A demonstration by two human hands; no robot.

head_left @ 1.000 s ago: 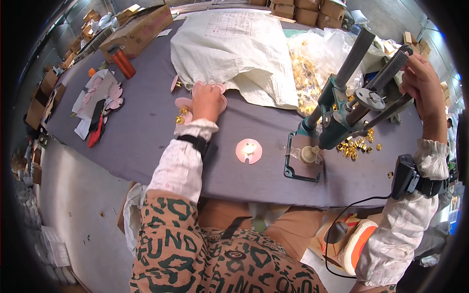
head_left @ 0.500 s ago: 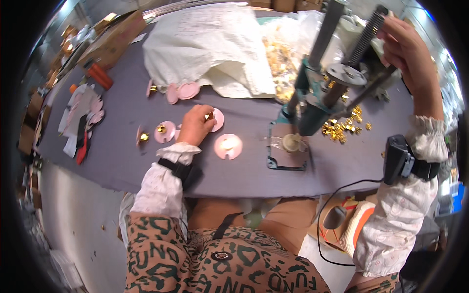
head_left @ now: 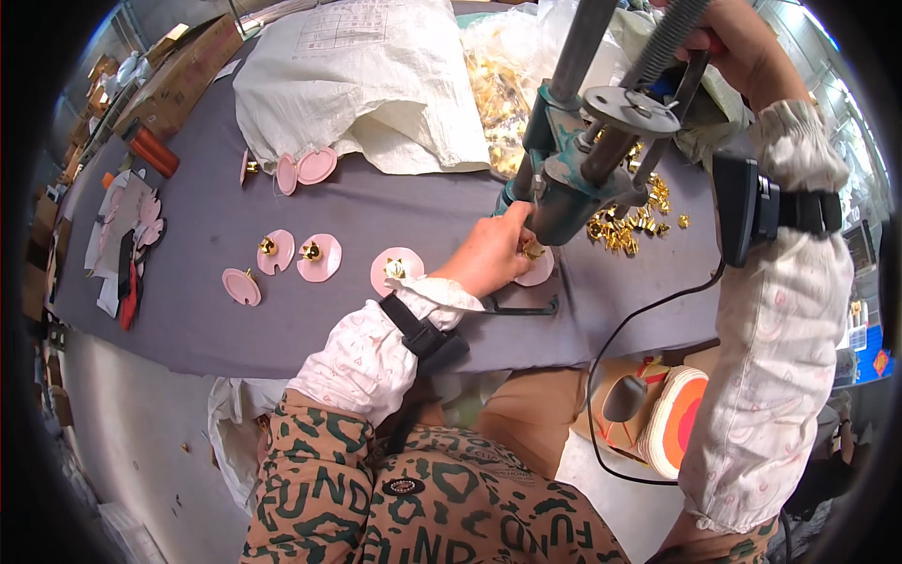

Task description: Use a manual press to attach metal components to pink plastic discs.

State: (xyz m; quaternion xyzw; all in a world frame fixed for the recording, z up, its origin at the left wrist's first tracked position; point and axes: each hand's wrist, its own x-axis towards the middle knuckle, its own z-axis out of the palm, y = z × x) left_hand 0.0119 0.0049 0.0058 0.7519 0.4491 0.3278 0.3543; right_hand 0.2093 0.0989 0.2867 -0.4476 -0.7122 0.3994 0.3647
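My left hand (head_left: pixel 490 254) is closed in a pinch at the foot of a green hand press (head_left: pixel 566 193). Between its fingertips shows a small gold metal fitting (head_left: pixel 534 251) on a round pink disc (head_left: pixel 536 274), just below the press head. My right hand (head_left: pixel 738 47) grips the lever (head_left: pixel 691 85) of the press at the upper right; its fingers are partly hidden. Left of the press lies a pink disc with a gold fitting (head_left: pixel 395 270). Farther left are two more pink discs with fittings (head_left: pixel 319 258) and a tilted pink one (head_left: pixel 241 287).
A white woven sack (head_left: pixel 362 89) stands at the back, with pink discs (head_left: pixel 317 166) at its mouth. Loose gold fittings (head_left: pixel 615 232) lie behind the press. Scraps and red-handled scissors (head_left: pixel 130 296) are at the left. A black cable (head_left: pixel 601 352) hangs from my right wrist device.
My left hand has moved right from the pink discs to the press, bringing a disc with its gold fitting under the head. My right hand stays at the lever. The view has shifted.
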